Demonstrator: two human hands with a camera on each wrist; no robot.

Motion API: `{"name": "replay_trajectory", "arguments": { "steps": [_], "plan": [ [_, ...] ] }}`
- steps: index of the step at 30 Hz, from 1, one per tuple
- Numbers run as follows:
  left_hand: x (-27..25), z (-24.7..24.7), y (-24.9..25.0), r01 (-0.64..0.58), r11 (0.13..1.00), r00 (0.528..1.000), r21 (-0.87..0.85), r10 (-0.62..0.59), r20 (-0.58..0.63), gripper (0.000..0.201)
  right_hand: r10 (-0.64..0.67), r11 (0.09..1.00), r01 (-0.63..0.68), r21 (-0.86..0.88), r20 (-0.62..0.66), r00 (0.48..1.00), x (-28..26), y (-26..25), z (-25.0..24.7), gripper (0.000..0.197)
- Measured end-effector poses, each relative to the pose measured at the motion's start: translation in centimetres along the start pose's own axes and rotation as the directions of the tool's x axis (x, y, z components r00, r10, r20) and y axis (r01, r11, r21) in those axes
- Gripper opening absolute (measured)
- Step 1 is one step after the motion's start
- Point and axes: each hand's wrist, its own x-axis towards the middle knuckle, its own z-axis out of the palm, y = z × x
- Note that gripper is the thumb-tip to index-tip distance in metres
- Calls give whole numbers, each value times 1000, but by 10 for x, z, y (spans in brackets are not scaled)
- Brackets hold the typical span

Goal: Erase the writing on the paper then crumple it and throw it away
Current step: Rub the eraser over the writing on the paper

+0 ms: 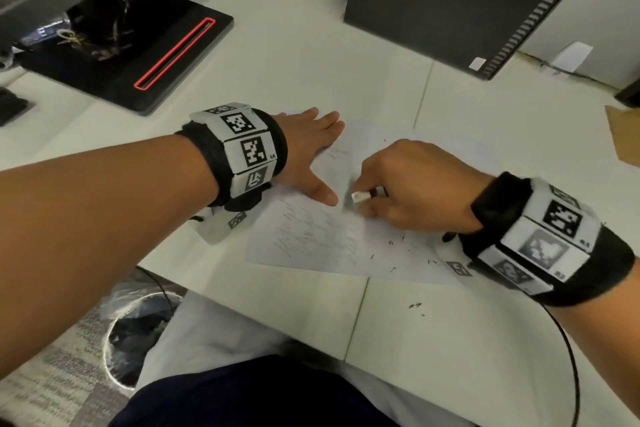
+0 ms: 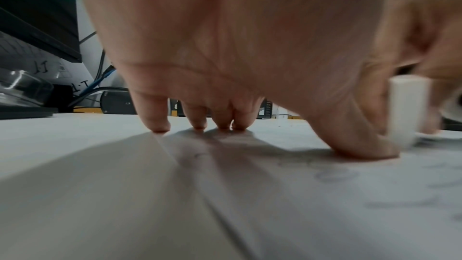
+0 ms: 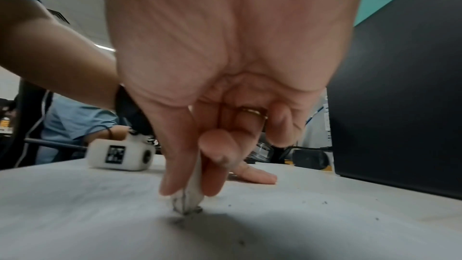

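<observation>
— Where was the paper (image 1: 322, 236)?
— Flat on the desk (image 1: 294, 55), close to its near edge, the left hand (image 1: 308, 149) on the sheet's far left part and the right hand (image 1: 412, 187) just to its right, setting the eraser (image 1: 360, 197) on the sheet.
— And behind?
— A monitor stand (image 1: 145, 45) toward the far left corner, a computer tower (image 1: 460, 0) toward the far right. A bin (image 1: 138, 329) stood on the floor below the near edge, left.
</observation>
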Motion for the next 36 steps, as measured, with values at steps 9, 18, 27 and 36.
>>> {"name": "replay_trajectory", "arguments": {
  "steps": [9, 18, 27, 36],
  "plan": [
    [-1, 1, 3, 14, 1000, 1000, -22, -15, -15, 129, 137, 985, -125, 116, -102, 985, 43, 20, -26, 21],
    [2, 4, 0, 1, 1000, 1000, -24, -2, -22, 131, -48, 997, 43, 69, 74, 996, -16, -10, 10, 31],
    [-1, 3, 4, 7, 999, 999, -32, -8, -41, 130, 88, 990, -78, 122, -80, 993, 19, 6, -13, 21],
    [0, 2, 4, 13, 1000, 1000, -6, -14, -10, 136, -42, 992, 32, 121, 81, 996, -32, -23, 19, 25]
  ]
}}
